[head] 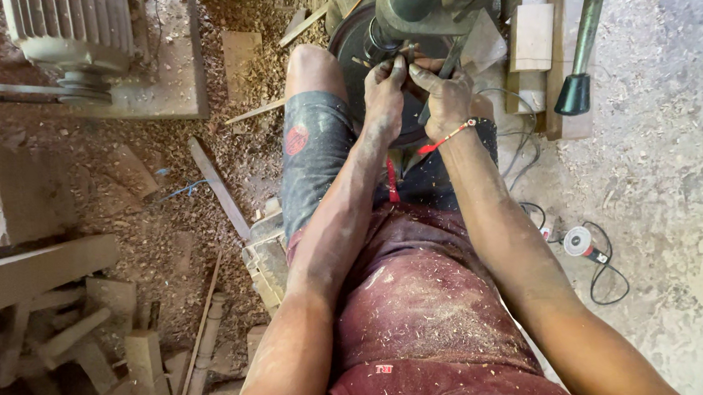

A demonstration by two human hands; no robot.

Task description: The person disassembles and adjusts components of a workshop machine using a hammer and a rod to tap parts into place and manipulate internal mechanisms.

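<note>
Up at the top centre of the frame, both sets of fingers were pinched around a small wooden piece (398,54) right against the dark round wheel (359,51) of the machine. Left hand (383,94) clamped it from the left, right hand (445,98) from the right, a red string on that wrist. Piece looked light and stiff, probably dusty-slick, so gripping the ends close in made sense. Further out: an angle grinder (579,242) on the floor lower right, sawdust everywhere.
</note>
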